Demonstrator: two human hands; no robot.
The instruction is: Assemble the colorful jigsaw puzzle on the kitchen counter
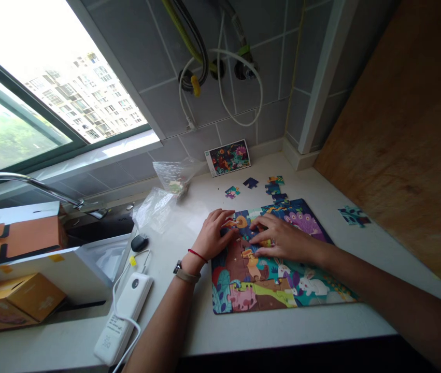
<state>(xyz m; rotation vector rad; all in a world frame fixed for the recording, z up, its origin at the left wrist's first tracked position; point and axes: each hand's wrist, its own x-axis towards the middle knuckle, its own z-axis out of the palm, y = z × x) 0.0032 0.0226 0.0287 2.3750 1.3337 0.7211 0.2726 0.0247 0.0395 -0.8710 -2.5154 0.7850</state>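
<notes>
A colourful jigsaw puzzle [261, 274] with animal pictures lies on the white counter, much of it joined together. My left hand [216, 235] rests on its upper left edge, fingers stretched out, with a red string and a watch at the wrist. Across the upper middle of the puzzle, my right hand [284, 239] lies with its fingers apart, touching the pieces. Whether a piece sits under the fingertips is hidden. Beyond the puzzle are two loose pieces, a pink and teal one [232, 192] and a dark blue one [251, 183]. Several more pieces [278, 191] stand by the top edge.
A picture card [228, 158] leans at the wall. More puzzle pieces [354, 216] lie at right, near a wooden panel [407, 155]. Clear plastic bags [161, 199], a white power bank [124, 318] with a cable, boxes [22, 300] and a sink tap [37, 181] are at left.
</notes>
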